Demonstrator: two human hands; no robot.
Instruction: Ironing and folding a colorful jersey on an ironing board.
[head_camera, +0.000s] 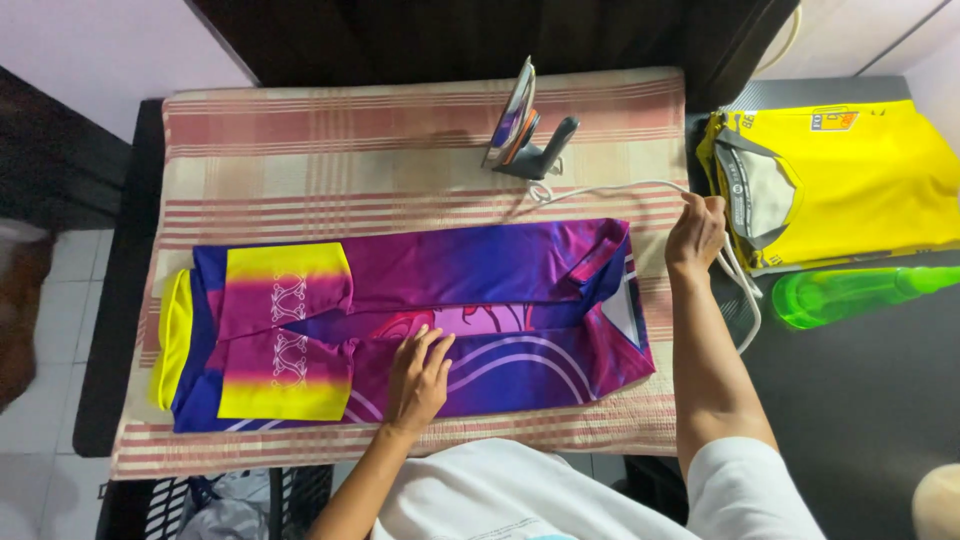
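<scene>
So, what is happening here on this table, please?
A person stands at a table covered with a striped cloth. The left hand lies flat on a folded purple and yellow jersey. The right hand holds the white cord of an iron standing upright. A folded yellow shirt and a green spray bottle lie to the right.

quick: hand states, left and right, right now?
Left hand: open, flat on the jersey.
Right hand: closed around the iron cord.
</scene>
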